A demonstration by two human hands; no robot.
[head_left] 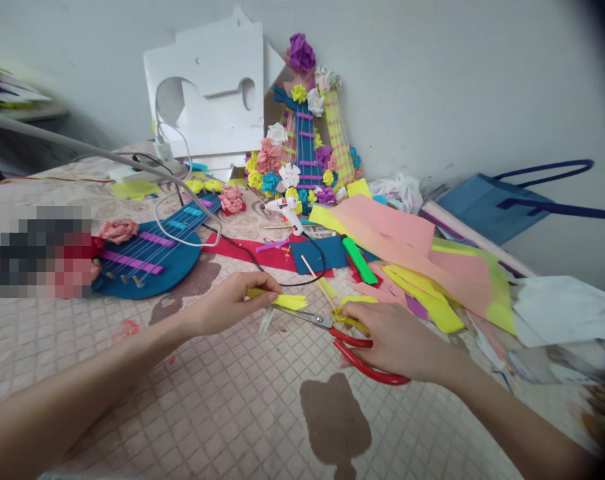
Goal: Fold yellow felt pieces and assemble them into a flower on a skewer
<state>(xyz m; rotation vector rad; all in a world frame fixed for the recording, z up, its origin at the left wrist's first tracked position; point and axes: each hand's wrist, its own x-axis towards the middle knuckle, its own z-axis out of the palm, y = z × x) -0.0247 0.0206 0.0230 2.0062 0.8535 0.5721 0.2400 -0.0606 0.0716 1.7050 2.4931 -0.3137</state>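
Note:
My left hand (245, 295) pinches a small folded piece of yellow crepe paper (289, 302). Lying against the lower side of that paper are the blades of red-handled scissors (323, 321). My right hand (395, 330) grips the scissors by their handles; some fingers are hidden behind it. Yellow scraps (353, 321) show beside the right fingers, and I cannot tell whether they are held. A thin wooden stick (315, 277) with a yellow strip lies just beyond the blades.
Behind my hands lie a white glue gun (286, 212), a green cutter (359, 260) and pink paper sheets (387, 223). A blue guitar-shaped craft (155, 283) is at left. Flower-covered crafts (306, 140) and cut white board (217, 127) lean on the wall. A white cable (157, 170) crosses the left.

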